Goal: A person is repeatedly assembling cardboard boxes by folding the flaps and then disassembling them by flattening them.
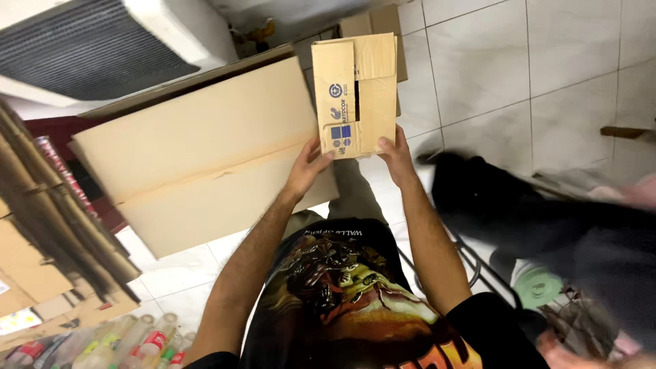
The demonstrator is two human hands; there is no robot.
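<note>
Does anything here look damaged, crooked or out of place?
Yes. The small flattened brown cardboard box, held by the left hand and right hand, has uneven flaps. The large flat cardboard sheet beside it lies askew across the white tiled floor, creased along its middle.

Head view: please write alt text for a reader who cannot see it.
A person's left hand and right hand hold a small flattened cardboard box by its near edge, above a white tiled floor. A large cardboard sheet lies to the left.
</note>
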